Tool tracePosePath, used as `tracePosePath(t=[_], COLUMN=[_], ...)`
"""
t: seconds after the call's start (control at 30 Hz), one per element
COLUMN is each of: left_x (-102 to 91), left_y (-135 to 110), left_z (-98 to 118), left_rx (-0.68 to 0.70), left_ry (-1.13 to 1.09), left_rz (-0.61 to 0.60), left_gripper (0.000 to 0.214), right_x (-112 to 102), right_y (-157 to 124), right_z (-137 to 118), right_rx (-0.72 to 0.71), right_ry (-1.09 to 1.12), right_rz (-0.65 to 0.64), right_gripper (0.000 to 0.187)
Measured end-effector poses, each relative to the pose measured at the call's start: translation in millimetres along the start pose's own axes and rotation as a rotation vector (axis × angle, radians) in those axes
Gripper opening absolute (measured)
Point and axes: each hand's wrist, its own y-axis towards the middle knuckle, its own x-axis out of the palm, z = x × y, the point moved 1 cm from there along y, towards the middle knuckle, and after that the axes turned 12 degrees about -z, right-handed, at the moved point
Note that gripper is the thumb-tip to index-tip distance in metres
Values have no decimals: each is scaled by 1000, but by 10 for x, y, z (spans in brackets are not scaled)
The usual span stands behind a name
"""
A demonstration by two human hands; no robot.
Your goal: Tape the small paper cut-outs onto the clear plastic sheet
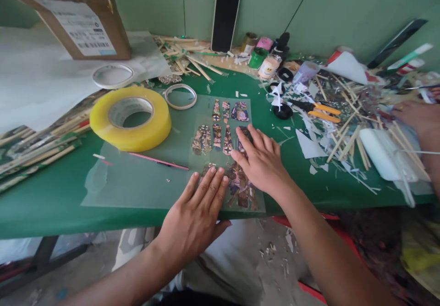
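Note:
My left hand (197, 210) lies flat, fingers together and stretched out, on a clear plastic sheet (137, 177) at the front edge of the green table (51, 200). My right hand (263, 159) also rests flat and open on the sheet, fingers spread over small patterned paper cut-outs (220, 132). Several such cut-outs lie in rows under and beyond both hands. Neither hand holds anything.
A big yellow tape roll (132, 118), thinner tape rings (180, 96), a pink stick (158, 161) and bamboo sticks (37, 150) lie left. Orange-handled pliers (321, 112), paper scraps, small jars (268, 65), a phone (225, 17) and a cardboard box (82, 22) sit behind. Another person's hand (421, 118) shows at the right.

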Motion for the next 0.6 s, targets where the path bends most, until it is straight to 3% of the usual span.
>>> tracePosePath(t=[0.13,0.27,0.37,0.43,0.5,0.6], left_x=[-57,-306,-494,-541,-528,-489], left_y=[-8,-173,-391,-515,-571,-554], left_z=[38,-129,-541,-865,-1122,-1301], left_rx=[30,21,-316,-662,-876,-904], left_ry=[-47,-330,-402,-298,-206,-134], left_rz=[48,175,434,520,419,237], left_gripper=[66,38,11,16,31,39], right_x=[-14,-65,-157,-231,-299,-383], right_y=[31,-76,-234,-310,-326,-226], right_z=[-25,-89,-268,-468,-703,-1051], right_rx=[33,36,-88,-228,-364,-496], right_ry=[52,169,260,298,314,300], right_rz=[123,348,448,431,367,287], right_gripper=[50,40,30,24,21,25])
